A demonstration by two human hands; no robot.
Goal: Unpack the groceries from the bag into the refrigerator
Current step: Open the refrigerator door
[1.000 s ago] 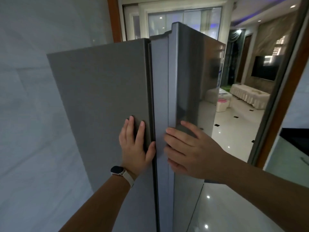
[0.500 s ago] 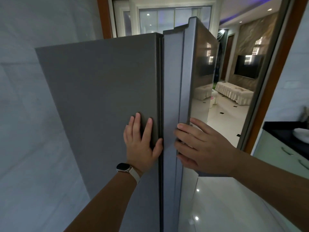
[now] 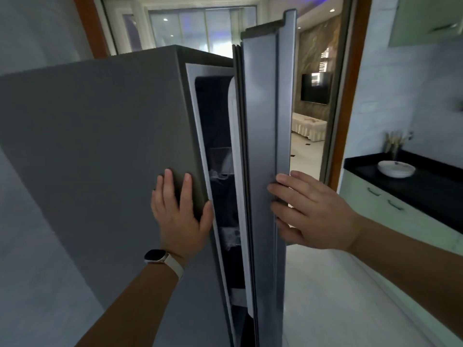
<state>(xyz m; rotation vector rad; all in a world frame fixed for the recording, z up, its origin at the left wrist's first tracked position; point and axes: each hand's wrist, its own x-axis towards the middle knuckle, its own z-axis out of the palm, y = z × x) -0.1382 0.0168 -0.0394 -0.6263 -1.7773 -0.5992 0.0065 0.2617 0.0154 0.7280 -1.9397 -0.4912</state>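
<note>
Left fingers (image 3: 168,181) straight and slightly spread, lying flat on the grey side panel of the refrigerator (image 3: 100,146); thumb hooked at the cabinet's front corner, just beside the opening. Left hand (image 3: 179,214) holds nothing, palm on the panel. Smartwatch (image 3: 156,255) with a pale strap on that wrist, forearm coming up from bottom centre.

Right fingers (image 3: 283,178) curled over the free edge of the door (image 3: 263,146), tips on the edge face; thumb hidden. Right hand (image 3: 313,214) grips the door at about the same height as the left hand, arm entering from the lower right.

Door ajar, a narrow gap between it and the cabinet. The gasket shows along the door's inner side. Interior dark; a shelf line and some pale packaged items show in the gap, too dim to identify.

Refrigerator stands directly in front, filling the left and centre of the view, with a pale wall on its left.

To the right, a black counter (image 3: 413,186) on light green cabinets, a white bowl (image 3: 395,168) on it. Behind, a wood-framed doorway opens to a room with a wall TV (image 3: 316,88) and a white sofa (image 3: 309,127).
</note>
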